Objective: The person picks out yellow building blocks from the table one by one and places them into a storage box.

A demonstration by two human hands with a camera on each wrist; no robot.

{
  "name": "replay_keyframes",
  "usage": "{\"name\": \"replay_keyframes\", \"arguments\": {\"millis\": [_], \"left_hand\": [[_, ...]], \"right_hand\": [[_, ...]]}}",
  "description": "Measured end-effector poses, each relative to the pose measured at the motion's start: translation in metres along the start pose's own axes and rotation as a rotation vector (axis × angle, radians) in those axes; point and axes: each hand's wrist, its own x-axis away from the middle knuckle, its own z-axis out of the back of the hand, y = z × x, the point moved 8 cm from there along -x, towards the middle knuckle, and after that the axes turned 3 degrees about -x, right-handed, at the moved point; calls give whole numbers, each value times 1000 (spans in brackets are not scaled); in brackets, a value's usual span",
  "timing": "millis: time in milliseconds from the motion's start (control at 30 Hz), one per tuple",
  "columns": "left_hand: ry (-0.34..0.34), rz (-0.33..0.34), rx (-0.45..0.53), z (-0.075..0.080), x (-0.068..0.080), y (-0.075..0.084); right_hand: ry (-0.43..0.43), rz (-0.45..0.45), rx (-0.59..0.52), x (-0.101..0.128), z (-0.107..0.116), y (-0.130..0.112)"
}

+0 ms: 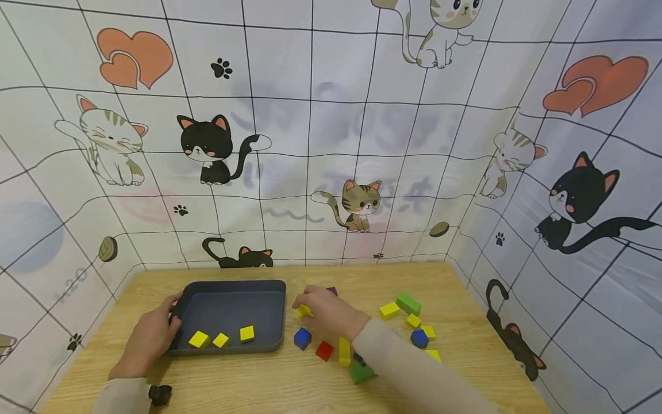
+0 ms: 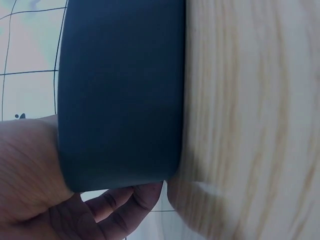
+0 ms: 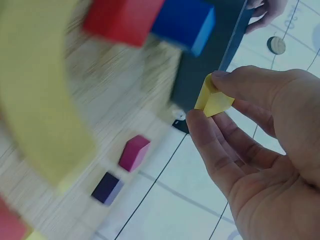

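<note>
A dark grey tray (image 1: 227, 313) sits on the wooden table with three yellow blocks (image 1: 221, 339) along its near side. My left hand (image 1: 150, 336) grips the tray's left rim; the left wrist view shows the tray wall (image 2: 120, 95) against my palm. Just right of the tray, my right hand (image 1: 326, 310) pinches a small yellow block (image 3: 212, 100) between thumb and fingers. A blue block (image 1: 302, 338), a red block (image 1: 324, 350) and a long yellow block (image 1: 344, 351) lie just under that hand.
More blocks lie to the right: green (image 1: 408, 303), yellow (image 1: 389, 310), blue (image 1: 419, 338) and a green one (image 1: 361, 372) by my sleeve. A purple block (image 1: 332, 291) lies behind my hand. Cat-print cloth walls close three sides. A small black object (image 1: 160, 394) sits near the front edge.
</note>
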Motion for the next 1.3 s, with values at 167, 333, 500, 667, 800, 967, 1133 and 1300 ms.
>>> {"name": "replay_keyframes", "arguments": {"millis": [167,333,500,667,800,967,1133,1300], "left_hand": [[-4,18,0,-1,1,0],[-3,23,2,0,2,0],[-2,18,3,2,1,1],[0,13,0,2,1,0],[-5,20,-1,0,1,0],[0,15,-4,-1,1,-2],[9,6,-5,0,1,-2],[2,7,0,-1,0,-2]], "right_hand": [[-7,30,-32,-7,-4,-17],[1,71,6,-14,-8,-35],[6,120,52,-19,-13,-51],[-6,198,109,-23,-24,-65],[-30,249,129,-25,-36,-71],[-33,261,165,-27,-43,-76],[-43,245,148,-28,-43,-75],[-38,255,148,-26,-39,-77]]}}
